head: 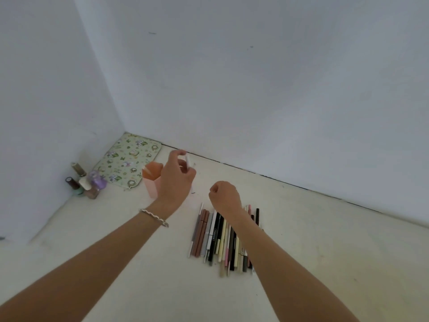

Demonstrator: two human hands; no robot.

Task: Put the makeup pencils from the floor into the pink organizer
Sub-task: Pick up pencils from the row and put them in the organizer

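Observation:
Several makeup pencils [220, 238] in black, brown, grey, cream and pink lie side by side on the pale floor. A pink organizer cup [151, 182] stands upright to their upper left, with a light pencil tip showing inside it. My left hand [175, 180] is raised just right of the cup and pinches a white pencil [188, 162] that points upward. A bracelet sits on that wrist. My right hand [222, 196] hovers above the far ends of the pencil row, fingers curled into a loose fist with nothing visible in it.
A green floral pouch [127, 163] lies flat in the corner behind the cup. Several nail polish bottles [84, 182] stand by the left wall. White walls [255, 89] close the space at left and back. Bare floor [336, 252] extends to the right of the pencils.

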